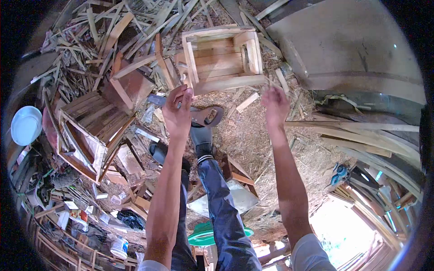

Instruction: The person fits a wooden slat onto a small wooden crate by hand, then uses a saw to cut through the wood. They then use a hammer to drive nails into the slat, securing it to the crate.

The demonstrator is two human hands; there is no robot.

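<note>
A pale slatted wooden box (219,61) with an open top stands on the floor in front of me, one side cut with an oval slot. My left hand (177,108) is at its near left corner, thumb and fingers drawn together in a pinch; what they hold, if anything, I cannot make out. My right hand (275,106) is by the near right corner, smeared by motion, with its fingers curled. Between my hands, beside my foot, lies a handsaw's brown handle (209,116).
Another slatted box (92,131) lies tilted at the left, near a brown stool-like wooden piece (129,83). Offcuts (90,31) heap up at the back left. Long boards (361,131) lie at the right, near a blue power tool (339,174). A green basin (201,235) is behind my legs.
</note>
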